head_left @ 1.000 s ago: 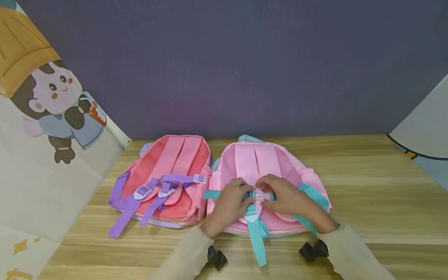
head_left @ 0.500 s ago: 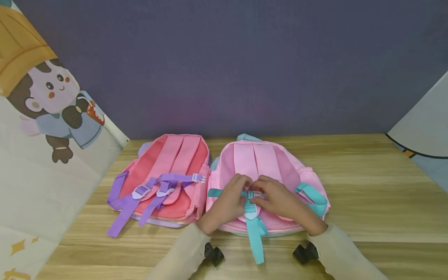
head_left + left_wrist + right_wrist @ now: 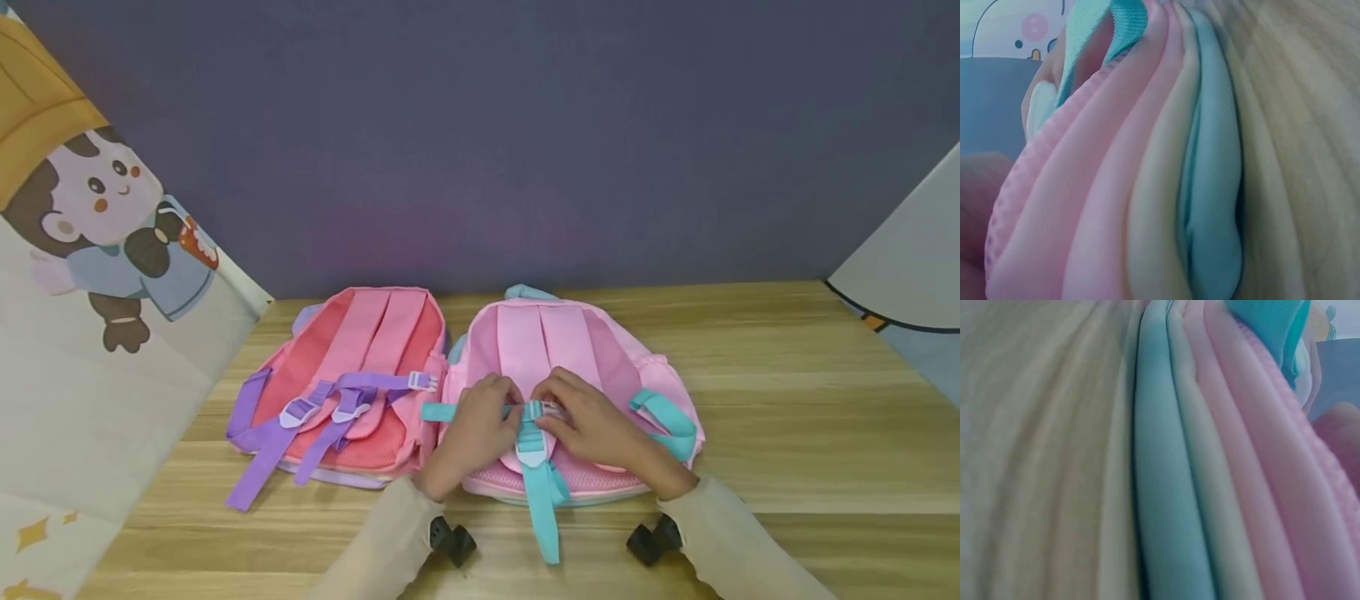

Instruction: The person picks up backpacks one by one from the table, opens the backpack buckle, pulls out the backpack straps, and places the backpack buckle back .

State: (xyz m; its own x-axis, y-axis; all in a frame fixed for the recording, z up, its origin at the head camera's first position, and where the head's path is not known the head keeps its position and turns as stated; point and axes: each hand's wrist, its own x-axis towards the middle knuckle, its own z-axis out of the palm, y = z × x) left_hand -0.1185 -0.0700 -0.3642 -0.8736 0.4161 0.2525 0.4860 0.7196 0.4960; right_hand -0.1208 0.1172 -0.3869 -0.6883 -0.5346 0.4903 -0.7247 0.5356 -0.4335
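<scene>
The light pink backpack (image 3: 525, 342) lies with its shoulder straps up. Over its lower middle, both hands are at a white plastic side-release buckle (image 3: 552, 408) on a teal chest strap (image 3: 437, 412). My left hand (image 3: 478, 423) pinches the strap at the buckle's left side. My right hand (image 3: 596, 421) grips the buckle's right side, its fingers partly covering it. Below them a teal strap tail (image 3: 542, 508) hangs from a white strap adjuster (image 3: 531, 457). Both wrist views mostly show the bag's layered bottom edge (image 3: 1110, 169), with little of the hands.
A coral pink backpack (image 3: 318, 333) with purple straps (image 3: 262, 462) lies close at the left; its white buckle prong (image 3: 422, 382) points toward the light pink bag. Under both is a wooden table (image 3: 787, 400). A dark panel (image 3: 525, 150) stands behind.
My right hand has shifted left with the buckle. The teal strap's loose end reaches further left beyond my left hand, and the teal loop at the bag's right has drawn up.
</scene>
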